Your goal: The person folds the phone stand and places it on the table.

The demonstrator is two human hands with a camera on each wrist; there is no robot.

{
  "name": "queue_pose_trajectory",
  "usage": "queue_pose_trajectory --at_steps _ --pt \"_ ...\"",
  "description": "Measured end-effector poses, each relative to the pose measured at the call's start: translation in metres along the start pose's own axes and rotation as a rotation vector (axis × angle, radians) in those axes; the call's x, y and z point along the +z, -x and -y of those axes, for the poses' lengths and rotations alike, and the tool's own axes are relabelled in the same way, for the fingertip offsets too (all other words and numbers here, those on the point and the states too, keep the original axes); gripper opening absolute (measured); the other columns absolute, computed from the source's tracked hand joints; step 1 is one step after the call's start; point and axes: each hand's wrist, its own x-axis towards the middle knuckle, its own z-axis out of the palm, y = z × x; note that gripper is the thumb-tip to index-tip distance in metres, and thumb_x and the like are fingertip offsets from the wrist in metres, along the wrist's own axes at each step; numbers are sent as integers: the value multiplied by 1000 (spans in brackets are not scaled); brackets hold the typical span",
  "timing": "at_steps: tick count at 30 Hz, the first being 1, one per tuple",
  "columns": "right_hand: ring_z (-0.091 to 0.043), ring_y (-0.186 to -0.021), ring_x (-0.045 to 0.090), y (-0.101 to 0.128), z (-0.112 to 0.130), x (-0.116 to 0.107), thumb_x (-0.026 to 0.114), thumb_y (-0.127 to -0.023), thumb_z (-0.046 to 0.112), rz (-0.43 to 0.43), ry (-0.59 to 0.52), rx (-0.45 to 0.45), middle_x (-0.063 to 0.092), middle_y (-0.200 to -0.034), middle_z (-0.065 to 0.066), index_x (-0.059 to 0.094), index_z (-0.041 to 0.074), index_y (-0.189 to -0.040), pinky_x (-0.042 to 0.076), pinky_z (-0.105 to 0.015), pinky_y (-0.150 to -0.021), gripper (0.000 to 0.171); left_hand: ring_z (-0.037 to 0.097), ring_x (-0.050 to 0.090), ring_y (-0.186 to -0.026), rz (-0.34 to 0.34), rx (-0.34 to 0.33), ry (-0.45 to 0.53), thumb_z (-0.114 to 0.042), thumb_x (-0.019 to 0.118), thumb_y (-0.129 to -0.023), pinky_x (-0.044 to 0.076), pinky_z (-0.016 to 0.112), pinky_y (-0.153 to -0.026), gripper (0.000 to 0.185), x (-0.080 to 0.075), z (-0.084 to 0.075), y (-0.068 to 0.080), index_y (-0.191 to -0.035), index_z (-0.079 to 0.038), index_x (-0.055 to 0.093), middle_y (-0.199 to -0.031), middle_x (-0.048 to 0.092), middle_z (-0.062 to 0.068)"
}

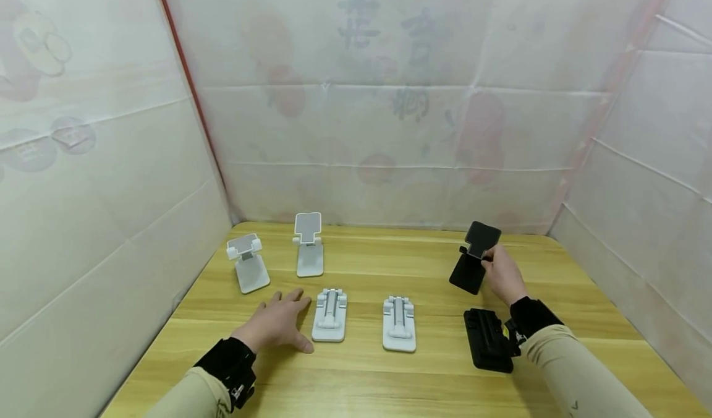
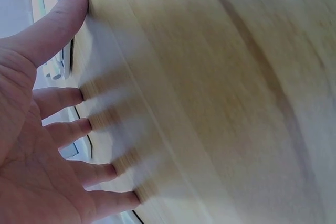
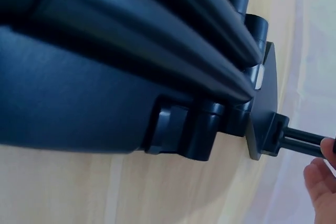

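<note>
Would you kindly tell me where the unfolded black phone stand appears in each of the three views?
Head: the unfolded black phone stand stands right of centre, at the far side of the table, its top gripped by the right hand.
Left wrist: not in view; only the left hand flat on the wood.
Right wrist: its plate and neck show at the right edge, beyond the folded black stand.
Shared landmark: the wooden table.

Both hands are bare, the left hand (image 1: 276, 325) and the right hand (image 1: 504, 275). Behind the fingers, each wrist wears a black strap with a small mounted device, then beige long sleeves.
</note>
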Motion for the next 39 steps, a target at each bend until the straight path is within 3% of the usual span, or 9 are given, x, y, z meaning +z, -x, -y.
queue_pose_trajectory --at_steps 11,15,18,21,25,28,32,37,39 --pt "-46 -104 58 3 0 2 53 -103 -4 -55 62 -73 57 -118 -34 49 -8 -113 49 -49 -81 12 63 27 -142 2 2 -17 -58 91 -64 24 83 -108 107 1 0 -1 -150 -7 51 -161 35 22" --pt "-39 -92 57 3 7 1 54 -108 18 -42 -2 -50 59 -111 -28 47 0 -103 42 -42 -73 20 63 26 -142 7 -1 -13 -57 92 -65 23 84 -108 107 0 -1 0 -150 -7 51 -162 35 22" --pt "-28 -75 45 4 13 -2 42 -111 38 -37 -77 25 50 -92 -20 40 3 -96 32 -39 -68 38 63 25 -143 11 2 -8 -57 91 -65 22 84 -108 107 0 -2 0 -150 -7 51 -162 34 22" --pt "-25 -70 34 3 17 -6 38 -111 43 -57 -128 76 40 -83 -13 41 1 -96 28 -41 -67 45 63 24 -143 15 -1 -4 -56 91 -66 21 84 -109 106 -1 -2 1 -151 -7 51 -162 34 22" --pt "-28 -82 45 -3 13 -4 50 -109 38 -75 -204 116 52 -98 -17 51 -1 -111 37 -46 -71 39 63 24 -143 17 -7 -13 -55 91 -66 21 84 -109 106 -1 -2 2 -151 -7 51 -162 33 22" --pt "-38 -108 55 -8 9 -3 56 -107 33 -56 -296 192 55 -125 -27 46 -2 -127 47 -52 -86 42 63 24 -143 19 -4 -17 -56 91 -66 21 84 -109 106 -1 -2 1 -151 -7 50 -162 33 23" --pt "-43 -133 50 -15 6 0 57 -107 26 -69 -339 278 48 -146 -33 37 2 -146 48 -56 -103 50 63 24 -143 21 -1 -14 -56 91 -66 21 84 -109 106 1 -1 0 -151 -8 50 -163 33 22" --pt "-47 -139 43 -10 23 -7 52 -108 15 -46 -393 291 41 -151 -36 24 1 -158 43 -55 -113 60 62 24 -143 17 1 -20 -58 90 -66 22 83 -109 106 3 1 0 -151 -9 50 -163 33 21" --pt "-46 -139 44 -15 10 -2 56 -107 24 -46 -427 289 41 -152 -35 23 3 -161 43 -56 -111 66 62 24 -143 17 -1 -20 -58 90 -66 22 83 -109 106 2 1 -1 -151 -9 50 -163 33 21"
